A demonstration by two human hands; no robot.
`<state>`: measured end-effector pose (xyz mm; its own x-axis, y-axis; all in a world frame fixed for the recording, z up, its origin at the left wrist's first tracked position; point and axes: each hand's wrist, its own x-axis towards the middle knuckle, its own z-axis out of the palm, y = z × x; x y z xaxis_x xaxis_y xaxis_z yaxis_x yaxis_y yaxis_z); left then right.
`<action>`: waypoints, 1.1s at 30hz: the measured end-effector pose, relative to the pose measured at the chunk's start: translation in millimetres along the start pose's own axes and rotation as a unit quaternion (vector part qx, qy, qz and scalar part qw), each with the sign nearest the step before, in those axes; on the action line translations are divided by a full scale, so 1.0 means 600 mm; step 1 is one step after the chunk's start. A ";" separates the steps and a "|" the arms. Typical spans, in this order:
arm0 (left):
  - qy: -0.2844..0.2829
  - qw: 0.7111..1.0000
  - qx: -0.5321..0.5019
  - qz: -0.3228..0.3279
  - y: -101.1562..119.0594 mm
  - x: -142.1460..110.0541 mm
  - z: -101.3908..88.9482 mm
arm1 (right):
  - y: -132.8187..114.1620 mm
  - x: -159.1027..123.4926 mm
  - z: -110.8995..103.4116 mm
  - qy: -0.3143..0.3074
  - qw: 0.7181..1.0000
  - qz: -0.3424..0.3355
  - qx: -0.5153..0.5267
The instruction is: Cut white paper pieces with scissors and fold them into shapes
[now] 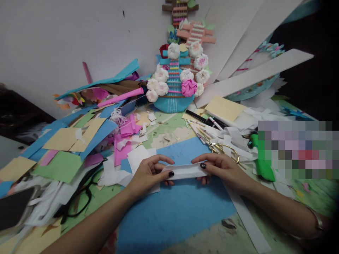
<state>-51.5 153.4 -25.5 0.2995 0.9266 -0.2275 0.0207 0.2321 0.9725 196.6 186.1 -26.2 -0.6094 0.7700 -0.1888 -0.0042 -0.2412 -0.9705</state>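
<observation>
A folded strip of white paper [186, 170] is stretched sideways between my hands, above a blue sheet [182, 215]. My left hand [153, 171] pinches its left end, thumb on the near face and fingers behind. At the other end my right hand [217, 167] grips it the same way, with the thumb on top. A crease runs along the strip. Behind my left hand lies a loose white paper sheet [137, 157]. Gold-handled scissors [225, 149] rest just beyond my right hand.
At the back stands a blue paper guitar [173, 104] decorated with paper flowers. Coloured paper scraps [59, 165], black glasses [87, 194] and a phone [16, 208] lie on the left. On the right are a black marker [196, 116], a cream pad [225, 108] and a long white strip [249, 218].
</observation>
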 end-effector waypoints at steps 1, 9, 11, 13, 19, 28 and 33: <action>0.001 1.000 0.003 -0.001 0.000 0.000 0.000 | 0.001 0.000 0.000 -0.002 1.000 -0.001 0.001; 0.006 1.000 0.022 0.002 0.004 -0.001 0.004 | 0.000 0.000 0.002 -0.013 0.999 -0.022 -0.046; 0.007 1.000 0.026 0.007 0.004 -0.002 0.004 | -0.001 -0.001 0.004 -0.010 0.998 -0.026 -0.049; 0.009 0.999 0.037 0.014 0.003 -0.003 0.004 | -0.002 -0.003 0.005 0.000 0.998 -0.026 -0.053; 0.009 0.998 0.052 0.025 -0.001 -0.002 0.004 | -0.003 -0.004 0.007 0.003 0.998 -0.023 -0.050; 0.023 0.999 0.039 0.010 0.001 -0.001 0.012 | 0.003 -0.001 0.005 -0.017 0.997 -0.013 -0.072; -0.012 0.999 0.043 -0.018 0.011 -0.007 0.016 | -0.007 -0.006 0.006 0.041 0.987 -0.104 -0.113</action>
<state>-43.6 147.9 -17.9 0.3195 0.9105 -0.2627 0.1131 0.2386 0.9645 195.9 182.1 -21.1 -0.5485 0.8360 0.0158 0.0605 0.0585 -0.9964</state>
